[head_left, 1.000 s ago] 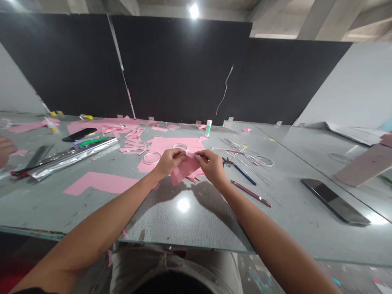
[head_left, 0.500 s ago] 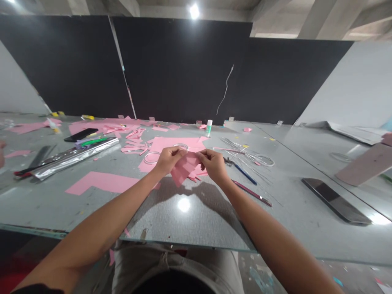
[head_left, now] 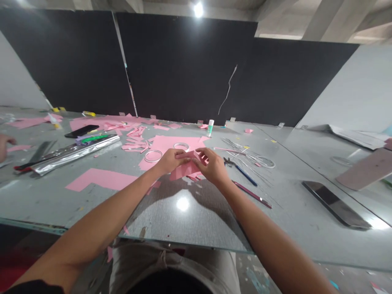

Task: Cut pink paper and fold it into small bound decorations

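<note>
Glass tabletop's near edge (head_left: pixel 183 241) lies well below — left hand (head_left: pixel 171 160), right hand (head_left: pixel 213 166) clamped on pink paper (head_left: pixel 187 166).

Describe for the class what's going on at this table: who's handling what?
A person's left hand and right hand hold a folded piece of pink paper at the middle of a grey glass-topped table. Two clear round rings lie just beyond the left hand, on a large pink paper sheet. Pink paper scraps and a crinkled silver foil roll lie further left, where another person's hand shows at the edge.
</note>
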### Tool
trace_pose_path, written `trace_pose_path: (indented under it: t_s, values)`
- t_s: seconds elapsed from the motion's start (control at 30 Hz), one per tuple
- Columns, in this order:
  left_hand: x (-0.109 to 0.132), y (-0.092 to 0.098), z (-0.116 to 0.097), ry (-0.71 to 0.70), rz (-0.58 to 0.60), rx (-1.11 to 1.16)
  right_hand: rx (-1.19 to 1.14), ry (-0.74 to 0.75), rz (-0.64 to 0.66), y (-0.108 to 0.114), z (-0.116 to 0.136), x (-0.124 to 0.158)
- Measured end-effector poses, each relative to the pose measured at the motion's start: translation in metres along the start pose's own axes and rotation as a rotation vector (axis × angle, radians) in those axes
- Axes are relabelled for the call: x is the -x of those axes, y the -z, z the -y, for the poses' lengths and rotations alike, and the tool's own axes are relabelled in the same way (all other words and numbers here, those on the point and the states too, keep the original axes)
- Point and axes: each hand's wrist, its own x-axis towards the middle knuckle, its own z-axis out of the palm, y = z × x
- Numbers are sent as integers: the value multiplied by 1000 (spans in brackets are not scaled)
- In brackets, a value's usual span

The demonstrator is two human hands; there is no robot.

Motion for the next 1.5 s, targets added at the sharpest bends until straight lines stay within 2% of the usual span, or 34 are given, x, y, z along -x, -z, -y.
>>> trace_pose_path:
  t_s: [0.07,0.2,0.3,0.37,0.43,0.53,0.63,0.7,0.9,1.03,1.13,1.2,1.27,1.37,1.5]
  values:
    - [0,0,-3,-15,-28,15,16,-55,29,-2,0,1]
    - [-3,4,-3,-55,-189,83,-42,-168,33,-4,-3,0]
    - [-6,7,6,2,-218,135,-111,-227,-6,0,-9,-2]
    - [-5,8,10,84,-171,24,-125,-242,-67,4,-14,-5]
    - [-1,6,10,145,-77,-224,-100,-250,-120,8,-19,-7]
    - [8,-3,1,197,82,-543,-37,-263,-135,11,-23,-10]
    - [14,-12,-5,216,180,-693,-2,-250,-104,12,-23,-11]
    - [14,-15,-4,197,220,-710,11,-238,-80,13,-21,-11]
    - [6,-13,13,171,272,-608,32,-245,-30,16,-22,-14]
    - [3,-14,23,184,324,-314,-3,-232,-11,19,-24,-16]
    - [1,-13,30,142,315,-93,-32,-195,-18,25,-25,-17]
    - [-1,-10,32,162,300,25,-24,-171,-51,32,-26,-17]
    - [-3,-5,31,211,263,133,10,-163,-114,39,-29,-18]
    - [-5,4,25,269,121,254,70,-190,-177,43,-35,-18]
    - [-5,8,15,209,-58,450,103,-212,-25,26,-36,-15]
